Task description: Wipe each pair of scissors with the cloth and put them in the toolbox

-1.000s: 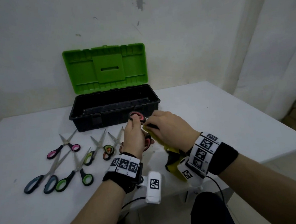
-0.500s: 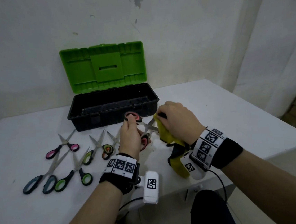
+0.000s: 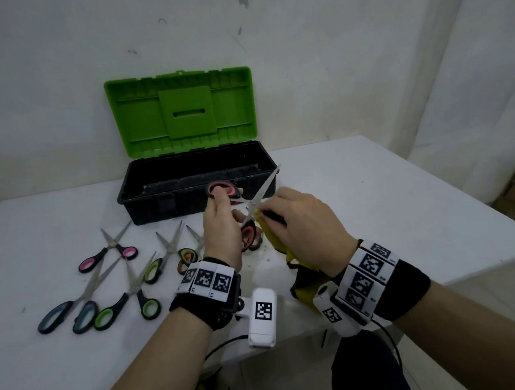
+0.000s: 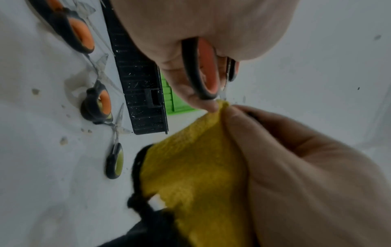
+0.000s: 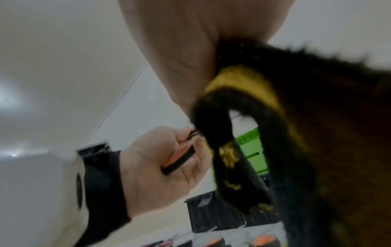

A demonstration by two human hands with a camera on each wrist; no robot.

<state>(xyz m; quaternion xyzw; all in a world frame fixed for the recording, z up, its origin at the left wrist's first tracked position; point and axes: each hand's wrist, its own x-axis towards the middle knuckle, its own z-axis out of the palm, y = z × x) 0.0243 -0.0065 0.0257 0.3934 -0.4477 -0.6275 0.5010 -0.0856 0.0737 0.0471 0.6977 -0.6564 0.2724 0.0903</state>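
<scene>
My left hand [image 3: 221, 220] grips the red-handled scissors [image 3: 222, 189] by their handles, blades spread, one blade [image 3: 269, 182] pointing up right toward the toolbox. The same handle [image 4: 206, 70] shows in the left wrist view, held in my curled fingers. My right hand [image 3: 296, 219] pinches the yellow cloth [image 3: 272, 234] against the lower blade near the pivot; the rest of the cloth [image 4: 190, 167] hangs below. The black toolbox [image 3: 195, 182] stands with its green lid [image 3: 182, 111] raised, just behind the hands. The wrapped blade is hidden.
Several more scissors lie on the white table [image 3: 376, 202] left of my hands: pink-handled [image 3: 107, 251], blue-handled [image 3: 69, 313], green-handled [image 3: 125, 306], and orange-handled [image 3: 186, 256]. The table's edge runs close on the right and front. A wall stands behind the toolbox.
The scissors have opened wider and one blade now points up to the right. My right hand with the cloth has slid along the blade, back toward the pivot.
</scene>
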